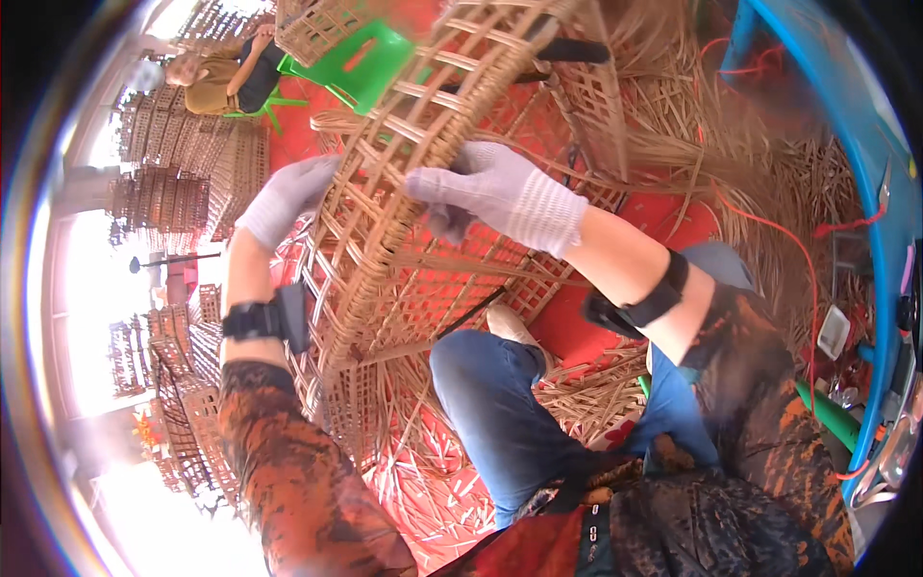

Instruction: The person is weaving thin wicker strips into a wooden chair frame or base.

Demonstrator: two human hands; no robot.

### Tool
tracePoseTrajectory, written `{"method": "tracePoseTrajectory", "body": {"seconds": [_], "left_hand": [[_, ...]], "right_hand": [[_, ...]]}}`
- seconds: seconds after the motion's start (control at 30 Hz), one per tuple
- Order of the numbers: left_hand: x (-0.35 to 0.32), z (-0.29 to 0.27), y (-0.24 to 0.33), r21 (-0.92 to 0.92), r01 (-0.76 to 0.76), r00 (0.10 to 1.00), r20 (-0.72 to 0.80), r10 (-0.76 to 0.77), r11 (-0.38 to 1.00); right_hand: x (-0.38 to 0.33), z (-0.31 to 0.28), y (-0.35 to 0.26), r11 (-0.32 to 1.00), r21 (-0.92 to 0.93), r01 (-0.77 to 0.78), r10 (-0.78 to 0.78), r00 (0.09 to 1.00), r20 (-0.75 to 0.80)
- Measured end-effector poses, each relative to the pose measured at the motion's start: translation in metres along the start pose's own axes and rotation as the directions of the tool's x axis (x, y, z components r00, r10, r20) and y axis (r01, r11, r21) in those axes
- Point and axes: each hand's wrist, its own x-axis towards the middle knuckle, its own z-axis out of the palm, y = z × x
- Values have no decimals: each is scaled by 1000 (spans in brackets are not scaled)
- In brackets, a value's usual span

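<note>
A large woven rattan basket [361,252] stands tilted before me, with an open lattice side and a thick braided rim. My right hand [500,195], in a pale knitted glove, is closed at the rim, its thumb on the braid and its other fingers curled below on the inner side. On the basket's outer left side rests my left hand [286,200], gloved alike. Its fingertips pass behind the lattice, so their grip is hidden. Black bands circle both my wrists.
Loose rattan strips [663,125] heap up at the right, beside a blue table edge [873,288] and a red cord [815,298]. Scraps litter the red floor [433,481]. Far left, a person [216,85] sits near a green chair [361,72] and stacked baskets [192,144].
</note>
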Motion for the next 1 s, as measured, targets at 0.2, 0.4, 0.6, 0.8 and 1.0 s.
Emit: {"method": "tracePoseTrajectory", "body": {"seconds": [0.2,0.4,0.6,0.8,1.0], "left_hand": [[-94,52,19,216,-164,964,-170,203,963],[-82,111,-14,844,-48,650,-380,658,534],[-34,55,-41,747,18,717,-473,512,665],[-2,24,-60,723,10,751,-462,472,691],[4,14,-67,678,-76,730,-462,504,731]], "right_hand": [[24,13,11,998,-68,-2,-5,995,-103],[34,17,25,997,70,39,-29,990,-141],[40,-24,22,959,-260,-112,18,941,-339],[70,-53,36,695,-719,-30,-209,948,-242],[124,-31,60,638,-760,-124,52,992,-119]]}}
